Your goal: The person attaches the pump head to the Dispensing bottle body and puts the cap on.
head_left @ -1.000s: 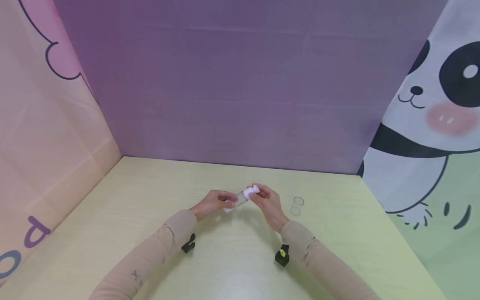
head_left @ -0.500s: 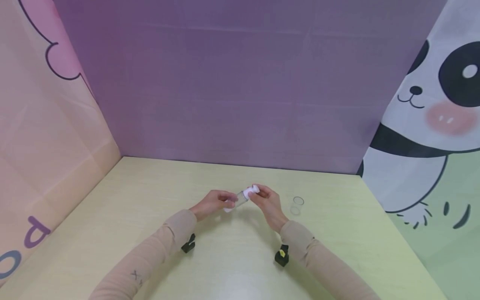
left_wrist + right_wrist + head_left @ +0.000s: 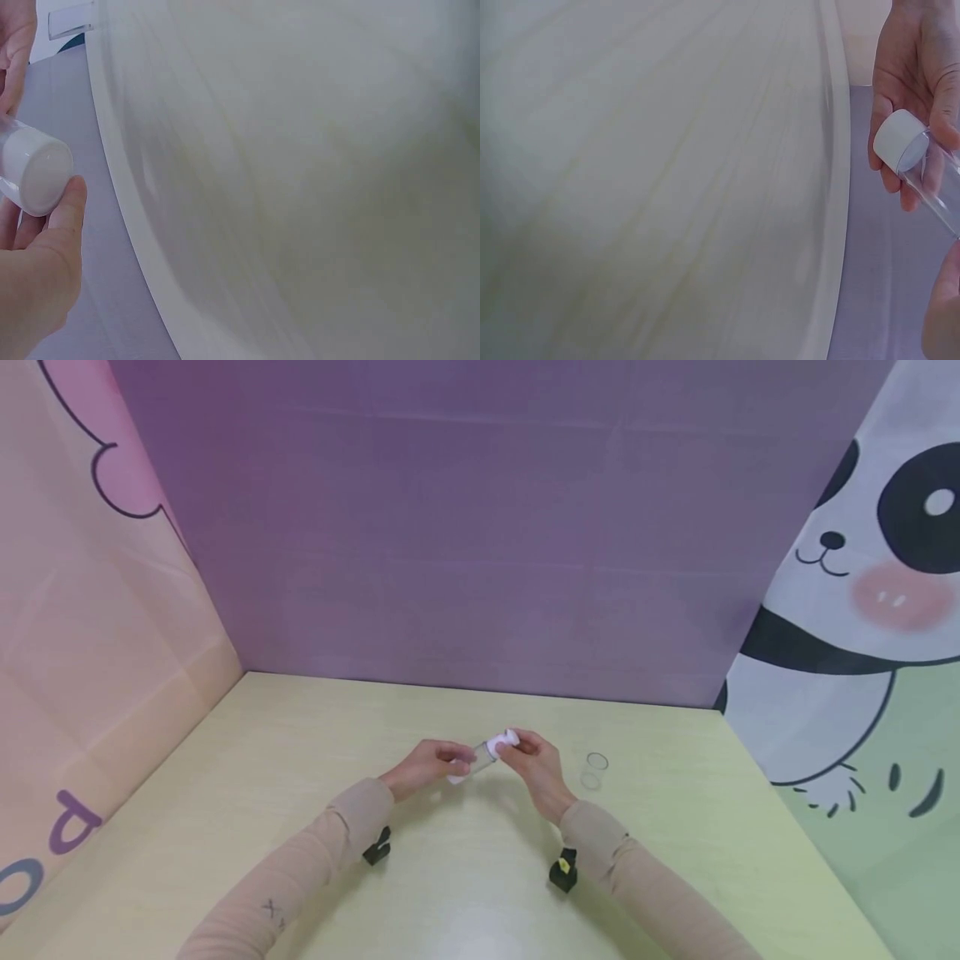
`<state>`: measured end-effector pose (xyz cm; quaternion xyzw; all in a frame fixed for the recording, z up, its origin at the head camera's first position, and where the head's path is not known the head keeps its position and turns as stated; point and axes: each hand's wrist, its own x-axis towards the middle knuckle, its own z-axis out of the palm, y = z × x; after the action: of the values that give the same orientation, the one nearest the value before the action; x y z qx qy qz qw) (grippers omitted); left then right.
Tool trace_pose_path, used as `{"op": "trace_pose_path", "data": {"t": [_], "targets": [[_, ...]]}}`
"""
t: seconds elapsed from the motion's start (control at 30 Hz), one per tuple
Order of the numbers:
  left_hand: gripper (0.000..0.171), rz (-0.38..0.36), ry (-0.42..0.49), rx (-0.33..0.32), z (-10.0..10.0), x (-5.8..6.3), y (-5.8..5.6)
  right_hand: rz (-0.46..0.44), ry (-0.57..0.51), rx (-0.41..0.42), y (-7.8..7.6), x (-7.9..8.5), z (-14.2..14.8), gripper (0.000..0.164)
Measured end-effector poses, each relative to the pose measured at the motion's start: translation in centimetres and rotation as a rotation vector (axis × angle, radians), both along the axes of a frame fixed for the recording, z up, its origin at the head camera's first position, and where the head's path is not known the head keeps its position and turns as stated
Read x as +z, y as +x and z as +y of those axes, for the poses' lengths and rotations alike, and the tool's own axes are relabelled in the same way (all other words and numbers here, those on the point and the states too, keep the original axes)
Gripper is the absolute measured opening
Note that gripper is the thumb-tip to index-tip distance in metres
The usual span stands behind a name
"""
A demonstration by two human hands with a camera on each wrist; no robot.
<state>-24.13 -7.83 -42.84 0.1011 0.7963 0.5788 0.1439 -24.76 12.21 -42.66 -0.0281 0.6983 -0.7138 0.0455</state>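
Observation:
A clear pump bottle (image 3: 481, 758) with a white base and white top is tilted above the table, its top end up and to the right. My left hand (image 3: 427, 768) grips the lower end, thumb and fingers around it. The fingers of my right hand (image 3: 542, 774) pinch the white top (image 3: 502, 742). In the left wrist view the round white base (image 3: 46, 176) shows over my left thumb. The right wrist view has the same base (image 3: 896, 142) against the left fingers, and the see-through body runs toward the right hand (image 3: 943, 315).
A clear open cylinder (image 3: 597, 763), like a cap, stands on the pale wooden table (image 3: 315, 718) to the right of my right hand. Black wrist cameras hang under both sleeves. A purple cloth (image 3: 480, 568) backs the table, with printed cloths at both sides.
The white top looks slightly turned between my right fingers. Both hands and the bottle otherwise keep their places, and the clear cylinder has not moved.

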Motion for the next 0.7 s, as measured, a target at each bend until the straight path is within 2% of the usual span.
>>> {"op": "trace_pose_path", "data": {"t": [0.33, 0.7], "targets": [[0.031, 0.006, -0.015, 0.005, 0.05, -0.08, -0.18, 0.0, 0.028, 0.003, 0.11, 0.0, 0.05, 0.047], [0.031, 0.006, -0.008, 0.001, -0.11, -0.61, -0.57, 0.015, -0.021, -0.019, 0.07, -0.3, -0.25, 0.039]]}}
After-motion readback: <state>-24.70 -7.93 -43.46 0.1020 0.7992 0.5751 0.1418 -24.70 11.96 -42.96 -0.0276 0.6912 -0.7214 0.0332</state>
